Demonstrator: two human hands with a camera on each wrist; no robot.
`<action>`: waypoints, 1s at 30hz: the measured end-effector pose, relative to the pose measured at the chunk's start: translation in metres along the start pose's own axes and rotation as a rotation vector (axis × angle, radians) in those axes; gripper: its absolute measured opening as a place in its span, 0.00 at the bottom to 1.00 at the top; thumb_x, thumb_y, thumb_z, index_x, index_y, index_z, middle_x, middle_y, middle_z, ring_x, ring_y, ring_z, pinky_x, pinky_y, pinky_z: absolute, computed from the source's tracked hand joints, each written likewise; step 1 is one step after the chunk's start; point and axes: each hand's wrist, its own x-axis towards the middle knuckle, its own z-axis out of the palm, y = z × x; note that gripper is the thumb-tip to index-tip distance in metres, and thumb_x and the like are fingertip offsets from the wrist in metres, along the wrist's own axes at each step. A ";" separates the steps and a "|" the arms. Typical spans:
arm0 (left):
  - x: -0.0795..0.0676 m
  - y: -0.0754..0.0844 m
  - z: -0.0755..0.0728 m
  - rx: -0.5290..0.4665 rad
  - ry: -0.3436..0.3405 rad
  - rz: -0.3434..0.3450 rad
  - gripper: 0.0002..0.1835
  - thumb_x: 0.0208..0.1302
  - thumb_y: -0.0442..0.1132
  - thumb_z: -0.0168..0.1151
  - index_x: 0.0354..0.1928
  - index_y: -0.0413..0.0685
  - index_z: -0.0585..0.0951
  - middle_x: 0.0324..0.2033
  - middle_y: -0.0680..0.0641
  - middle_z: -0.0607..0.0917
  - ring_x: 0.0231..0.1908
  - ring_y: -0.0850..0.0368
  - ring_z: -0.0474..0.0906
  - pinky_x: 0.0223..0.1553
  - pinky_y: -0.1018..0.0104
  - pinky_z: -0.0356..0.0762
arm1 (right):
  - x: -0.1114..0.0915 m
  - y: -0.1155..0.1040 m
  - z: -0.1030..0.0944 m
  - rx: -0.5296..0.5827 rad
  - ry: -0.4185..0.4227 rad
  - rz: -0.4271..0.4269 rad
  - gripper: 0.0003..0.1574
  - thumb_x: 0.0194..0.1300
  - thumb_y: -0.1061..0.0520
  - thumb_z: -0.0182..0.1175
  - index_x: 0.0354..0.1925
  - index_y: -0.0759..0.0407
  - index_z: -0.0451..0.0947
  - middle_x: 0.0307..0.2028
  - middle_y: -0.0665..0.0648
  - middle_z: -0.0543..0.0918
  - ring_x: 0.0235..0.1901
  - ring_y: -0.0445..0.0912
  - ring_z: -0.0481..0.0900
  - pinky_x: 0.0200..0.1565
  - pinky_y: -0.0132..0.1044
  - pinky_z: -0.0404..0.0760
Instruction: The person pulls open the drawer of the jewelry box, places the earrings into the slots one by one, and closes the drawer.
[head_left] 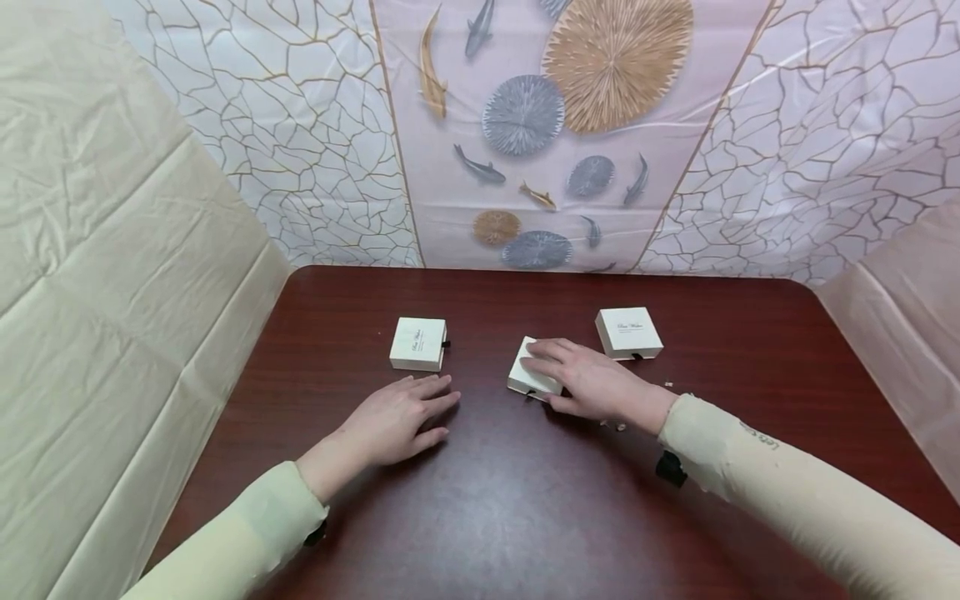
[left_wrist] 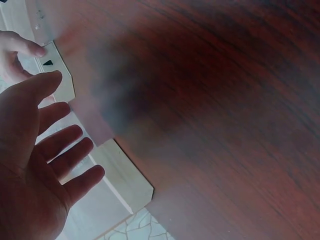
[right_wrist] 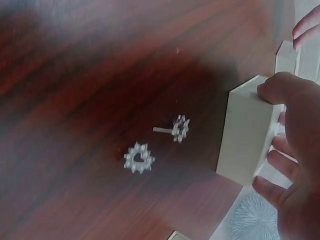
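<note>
My right hand (head_left: pixel 592 379) grips the middle white box (head_left: pixel 529 377) from above, thumb at its near corner and fingers across the top. A black tab (left_wrist: pixel 47 63) sticks out of that box's near side. Left of it, my left hand (head_left: pixel 393 421) hovers low over the table, palm down, fingers extended and holding nothing. Just beyond those fingers stands the left white box (head_left: pixel 418 343), printed on top, its black tab facing right. Beside the middle box, the right wrist view shows a sparkling stud earring (right_wrist: pixel 180 129) on its side and a jagged, ring-shaped sparkling piece (right_wrist: pixel 139 158).
Another printed white box (head_left: pixel 630 333) stands at the back right, tab facing me. A tiny shiny piece (head_left: pixel 668 384) lies before it. The dark red wooden table (head_left: pixel 480 517) ends at a patterned backdrop (head_left: pixel 517 192), with pale cloth (head_left: pixel 112 275) along the left side.
</note>
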 end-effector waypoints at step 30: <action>0.003 0.000 0.006 0.008 -0.005 0.036 0.27 0.77 0.50 0.65 0.71 0.46 0.81 0.72 0.38 0.78 0.72 0.42 0.75 0.73 0.47 0.72 | 0.006 0.025 0.004 -0.050 0.019 -0.088 0.41 0.64 0.63 0.75 0.73 0.57 0.76 0.70 0.65 0.78 0.69 0.63 0.76 0.69 0.54 0.77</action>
